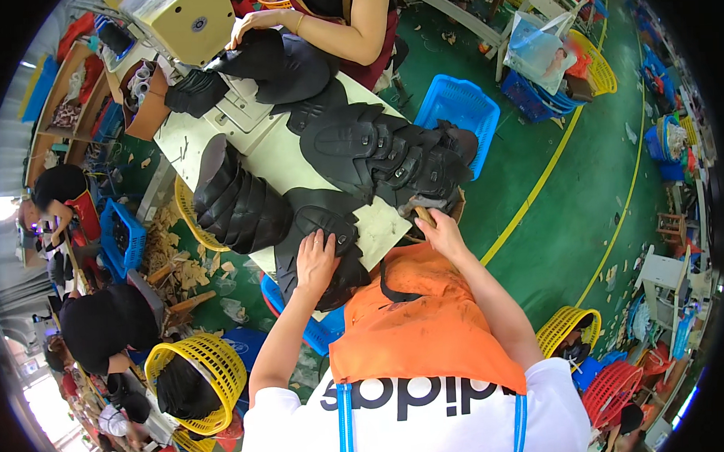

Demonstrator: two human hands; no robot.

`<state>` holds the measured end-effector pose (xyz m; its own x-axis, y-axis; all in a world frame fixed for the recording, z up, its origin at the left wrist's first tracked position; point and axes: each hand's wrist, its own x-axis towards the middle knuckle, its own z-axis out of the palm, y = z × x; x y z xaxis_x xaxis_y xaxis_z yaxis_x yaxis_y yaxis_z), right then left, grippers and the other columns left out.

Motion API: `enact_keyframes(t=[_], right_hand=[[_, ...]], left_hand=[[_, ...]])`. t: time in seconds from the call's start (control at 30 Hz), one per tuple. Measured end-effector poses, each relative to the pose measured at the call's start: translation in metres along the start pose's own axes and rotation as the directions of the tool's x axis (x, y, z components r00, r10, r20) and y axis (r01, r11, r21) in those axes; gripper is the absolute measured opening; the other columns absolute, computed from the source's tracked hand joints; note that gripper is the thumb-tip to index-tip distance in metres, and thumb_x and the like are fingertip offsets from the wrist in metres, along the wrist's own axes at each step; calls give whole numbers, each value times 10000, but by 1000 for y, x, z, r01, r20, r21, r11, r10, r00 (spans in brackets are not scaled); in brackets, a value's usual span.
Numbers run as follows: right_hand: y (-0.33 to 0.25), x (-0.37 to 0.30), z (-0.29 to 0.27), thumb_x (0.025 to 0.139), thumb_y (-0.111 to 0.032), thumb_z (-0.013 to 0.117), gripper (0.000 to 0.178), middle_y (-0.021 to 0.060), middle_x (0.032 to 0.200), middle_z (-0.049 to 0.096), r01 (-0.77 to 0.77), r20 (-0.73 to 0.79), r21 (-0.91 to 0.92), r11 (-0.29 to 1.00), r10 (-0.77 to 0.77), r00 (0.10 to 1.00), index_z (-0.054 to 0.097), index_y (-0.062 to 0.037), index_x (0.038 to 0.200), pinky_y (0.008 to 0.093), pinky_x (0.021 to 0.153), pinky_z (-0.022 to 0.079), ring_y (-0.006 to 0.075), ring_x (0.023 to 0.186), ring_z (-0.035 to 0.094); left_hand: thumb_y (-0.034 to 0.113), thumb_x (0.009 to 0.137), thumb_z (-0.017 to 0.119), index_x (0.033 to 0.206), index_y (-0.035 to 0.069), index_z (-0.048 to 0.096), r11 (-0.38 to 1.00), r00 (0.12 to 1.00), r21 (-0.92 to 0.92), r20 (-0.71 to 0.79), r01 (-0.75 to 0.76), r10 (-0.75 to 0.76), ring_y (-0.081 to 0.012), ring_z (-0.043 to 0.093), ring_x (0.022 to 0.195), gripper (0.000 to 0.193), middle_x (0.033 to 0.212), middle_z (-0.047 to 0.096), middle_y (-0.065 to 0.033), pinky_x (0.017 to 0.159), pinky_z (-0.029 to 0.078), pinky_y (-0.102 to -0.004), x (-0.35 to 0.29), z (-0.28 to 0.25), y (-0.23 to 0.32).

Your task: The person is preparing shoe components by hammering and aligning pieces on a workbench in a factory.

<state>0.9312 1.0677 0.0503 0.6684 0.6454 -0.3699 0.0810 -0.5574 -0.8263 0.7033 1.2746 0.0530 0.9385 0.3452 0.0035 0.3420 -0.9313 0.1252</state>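
My left hand (317,263) lies flat with fingers spread on a black shoe-upper piece (312,220) at the near edge of the white table (382,223). A short wooden handle (425,216) is gripped in my right hand (444,237); its grey, fuzzy head looks like a brush. That head is beside a brown container at the table's right corner, partly hidden by my hand. Farther in, overlapping black uppers (383,149) with small metal fittings form a long row. To the left stands a curved stack of black pieces (243,200).
A cream sewing machine (187,26) stands at the far left, where another person's hand (255,24) rests near black pieces. A blue basket (459,111) is beyond the table's right side. Yellow baskets (198,383) stand on the scrap-strewn green floor. An orange apron (429,319) covers my lap.
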Motion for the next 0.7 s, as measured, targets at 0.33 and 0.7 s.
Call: enact_keyframes(t=[0.33,0.7], right_hand=[[38,-5,-2,865,-345,614,390,183,696,625,93,-150,-60,994,-102,983,611,12,1023,398,587,465,336,631,624],[-14,-28,-7,882,-358,568,346,183,701,634,190,163,-414,890,-132,978,602,-46,1026,426,586,477,361,666,626]], left_hand=[[132,732,664,1186,98,586,942,926,-264,-258,208,-277,-295,585,993,461,1196,569,-118,825,490,-385,30,-29,56],[202,787,651,1267,178,541,878,900,-247,48,-409,433,-297,355,1307,492,1390,434,-24,1097,269,-475,41,25,34]])
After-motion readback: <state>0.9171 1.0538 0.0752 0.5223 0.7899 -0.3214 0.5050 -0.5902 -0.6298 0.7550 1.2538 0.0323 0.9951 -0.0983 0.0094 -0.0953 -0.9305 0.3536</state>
